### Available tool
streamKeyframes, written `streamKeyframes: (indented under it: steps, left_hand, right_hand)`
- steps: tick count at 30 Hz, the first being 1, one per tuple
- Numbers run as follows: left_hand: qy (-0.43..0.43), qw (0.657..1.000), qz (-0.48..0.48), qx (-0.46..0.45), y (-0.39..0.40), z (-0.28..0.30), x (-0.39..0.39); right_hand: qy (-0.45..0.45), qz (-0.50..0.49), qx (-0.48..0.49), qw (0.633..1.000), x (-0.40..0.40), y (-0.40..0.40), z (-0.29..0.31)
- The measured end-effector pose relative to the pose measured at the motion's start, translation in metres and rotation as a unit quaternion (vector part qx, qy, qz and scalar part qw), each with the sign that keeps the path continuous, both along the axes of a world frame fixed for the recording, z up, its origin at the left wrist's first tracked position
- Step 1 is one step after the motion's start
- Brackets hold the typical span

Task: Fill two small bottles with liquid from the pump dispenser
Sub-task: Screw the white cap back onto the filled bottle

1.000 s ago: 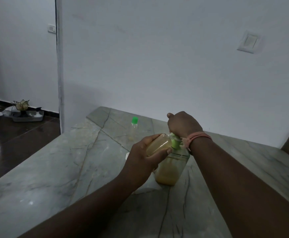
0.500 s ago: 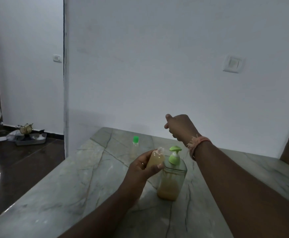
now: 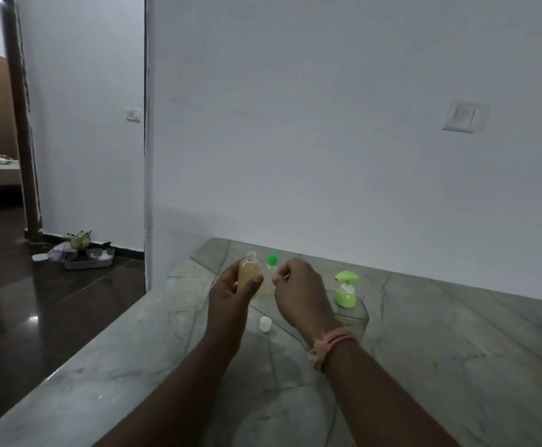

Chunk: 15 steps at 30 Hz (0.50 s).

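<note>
The left hand holds 1 small open bottle upright above the marble surface, its fingers wrapped around the lower body with the thumb across the front; the bottle is filled nearly to the shoulder with a yellowish liquid and its neck is uncapped. Just beside it, the right hand is raised with its fingers curled inward toward the thumb; whether they pinch anything I cannot tell. A second small bottle with a green cap stands on the surface behind and between the 2 hands, its body mostly hidden by them. A small white cap lies on the surface below the hands, apart from both. The pump dispenser, with a light green pump head on a clear body, stands to the right of the right hand, untouched. A pink thread band circles the right wrist.
</note>
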<state>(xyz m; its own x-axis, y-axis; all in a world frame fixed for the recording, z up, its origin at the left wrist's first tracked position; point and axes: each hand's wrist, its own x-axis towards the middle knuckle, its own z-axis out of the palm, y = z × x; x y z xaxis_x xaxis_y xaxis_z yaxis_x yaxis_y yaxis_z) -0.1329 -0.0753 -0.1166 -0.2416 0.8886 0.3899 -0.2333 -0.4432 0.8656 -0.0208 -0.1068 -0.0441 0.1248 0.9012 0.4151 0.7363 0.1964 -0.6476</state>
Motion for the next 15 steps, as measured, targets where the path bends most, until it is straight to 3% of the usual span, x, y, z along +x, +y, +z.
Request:
streamKeyframes:
  steps: [7,15]
  left_hand:
    - [0.037,0.999,0.038,-0.01,0.013,-0.012,-0.003]
    - [0.041,0.998,0.038,-0.007,0.02,-0.014,-0.003]
  right_hand:
    - [-0.082,-0.006,-0.118,0.99,-0.009,0.011,-0.057]
    - [-0.089,-0.002,-0.064,0.994,-0.003,0.033,-0.084]
